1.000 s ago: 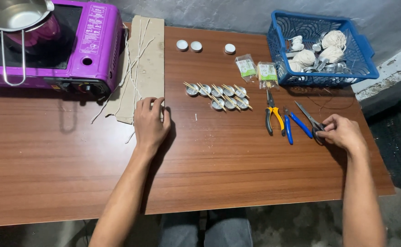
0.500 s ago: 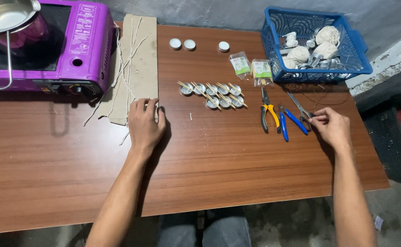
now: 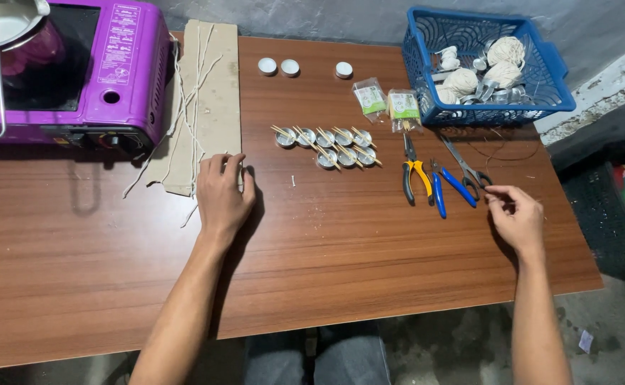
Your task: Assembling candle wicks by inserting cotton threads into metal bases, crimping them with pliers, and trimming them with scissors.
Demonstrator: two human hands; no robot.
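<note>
Blue basket [image 3: 555, 85] holds twine balls [image 3: 462, 80]; hands rest empty: left [image 3: 221, 196], right [image 3: 515, 217].

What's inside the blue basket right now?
In the blue basket lie several balls of pale string and some small metal pieces. Whatever sits beneath the balls or behind the near wall is covered, so the rest cannot be made out.

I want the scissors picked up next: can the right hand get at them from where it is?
Probably yes. The right hand lies on the table just beside the scissors, fingertips close to the handle loops, with nothing between them; the blue pliers lie to their left.
</note>
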